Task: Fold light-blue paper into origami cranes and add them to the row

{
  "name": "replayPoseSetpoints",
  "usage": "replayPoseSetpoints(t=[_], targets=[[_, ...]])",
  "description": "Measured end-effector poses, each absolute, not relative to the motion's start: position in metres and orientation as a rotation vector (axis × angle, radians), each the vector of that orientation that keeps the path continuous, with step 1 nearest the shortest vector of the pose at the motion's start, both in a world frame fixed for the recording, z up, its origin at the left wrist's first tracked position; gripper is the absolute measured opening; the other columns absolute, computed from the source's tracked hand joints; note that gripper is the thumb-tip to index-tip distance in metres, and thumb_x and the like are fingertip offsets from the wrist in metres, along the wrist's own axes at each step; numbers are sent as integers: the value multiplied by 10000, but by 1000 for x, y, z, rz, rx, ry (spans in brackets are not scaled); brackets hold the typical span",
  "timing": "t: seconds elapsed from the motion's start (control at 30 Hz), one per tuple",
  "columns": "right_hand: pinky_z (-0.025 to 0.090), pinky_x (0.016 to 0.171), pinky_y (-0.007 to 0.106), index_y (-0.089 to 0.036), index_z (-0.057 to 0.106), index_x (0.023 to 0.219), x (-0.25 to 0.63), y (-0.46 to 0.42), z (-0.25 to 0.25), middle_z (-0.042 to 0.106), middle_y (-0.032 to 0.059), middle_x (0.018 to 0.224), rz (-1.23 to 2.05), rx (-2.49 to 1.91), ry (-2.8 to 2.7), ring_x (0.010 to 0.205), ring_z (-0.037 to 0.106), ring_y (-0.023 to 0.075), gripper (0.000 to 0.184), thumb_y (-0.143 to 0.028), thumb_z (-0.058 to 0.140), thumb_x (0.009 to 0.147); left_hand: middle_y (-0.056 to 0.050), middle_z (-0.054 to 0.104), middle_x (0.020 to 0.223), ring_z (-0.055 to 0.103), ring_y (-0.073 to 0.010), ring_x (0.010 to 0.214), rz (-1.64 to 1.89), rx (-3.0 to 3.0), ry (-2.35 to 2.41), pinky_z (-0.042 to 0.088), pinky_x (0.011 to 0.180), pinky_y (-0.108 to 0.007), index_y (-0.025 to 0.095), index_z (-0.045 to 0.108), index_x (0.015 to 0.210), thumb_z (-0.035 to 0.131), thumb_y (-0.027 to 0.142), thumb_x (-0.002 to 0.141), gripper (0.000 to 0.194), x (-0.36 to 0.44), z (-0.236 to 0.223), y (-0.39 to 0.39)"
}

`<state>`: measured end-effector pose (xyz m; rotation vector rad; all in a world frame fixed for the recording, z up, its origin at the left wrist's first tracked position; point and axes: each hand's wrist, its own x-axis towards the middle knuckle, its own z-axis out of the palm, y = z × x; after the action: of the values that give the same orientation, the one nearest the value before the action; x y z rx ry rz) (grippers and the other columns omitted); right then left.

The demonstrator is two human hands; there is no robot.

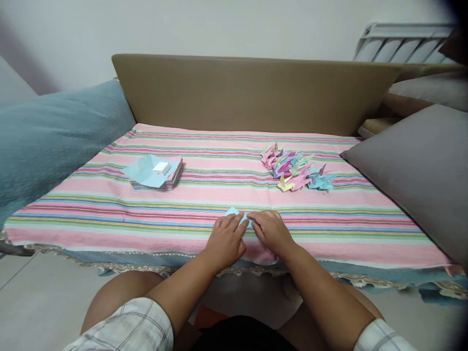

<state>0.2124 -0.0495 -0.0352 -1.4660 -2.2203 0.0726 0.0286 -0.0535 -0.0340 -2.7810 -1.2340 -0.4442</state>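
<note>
A light blue piece of origami paper (231,211), folded small, lies on the striped cloth near the front edge. My left hand (227,239) covers much of it, with the fingertips pressing it down. From the other side my right hand (270,231) has its thumb and fingers at the paper's right part, pinched close together. The folds under the fingers are mostly hidden. Beyond my right hand sits a cluster of several folded paper cranes (292,168) in pink, yellow, purple, green and blue.
To the left, a stack of paper (175,178) carries a loose blue sheet (141,170) with a small white block (161,168) on top. The striped cloth (212,146) covers a sofa seat. A brown backrest (248,92) stands behind, a grey cushion (417,170) at right, a blue armrest (62,131) at left.
</note>
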Motion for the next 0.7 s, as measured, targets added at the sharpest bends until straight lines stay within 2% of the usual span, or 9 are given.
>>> replayPoseSetpoints(t=[0.27,0.47,0.6,0.7], targets=[[375,827,337,-227,628,1015,227,-51,-33,684,48,922,89,-1491,-2199,870,582,192,208,-221,477,871,-67,418,1404,393,-287,1199,-430,-2769,-1260,339,956,-464,219,451,1292,506,224,760,535,29,-35,-54],[394,837,346,-228,632,1029,239,-57,-31,689,48,891,48,-1506,-2231,845,591,191,223,-229,461,886,-71,423,1400,401,-281,1195,-438,-2751,-1241,342,957,-450,224,461,1284,523,226,754,534,29,-35,-53],[416,883,375,-202,601,1107,239,-62,-32,655,84,1060,14,-1463,-2192,981,566,212,266,-252,457,889,-77,422,1400,396,-281,1204,-435,-2757,-1230,341,959,-449,217,458,1289,522,223,757,537,29,-35,-53],[399,948,422,-208,593,1139,234,-67,-34,541,112,1258,-37,-1340,-2272,1149,473,238,293,-259,487,871,-78,420,1403,391,-279,1211,-445,-2760,-1223,333,972,-453,208,450,1299,509,213,763,539,29,-36,-53]])
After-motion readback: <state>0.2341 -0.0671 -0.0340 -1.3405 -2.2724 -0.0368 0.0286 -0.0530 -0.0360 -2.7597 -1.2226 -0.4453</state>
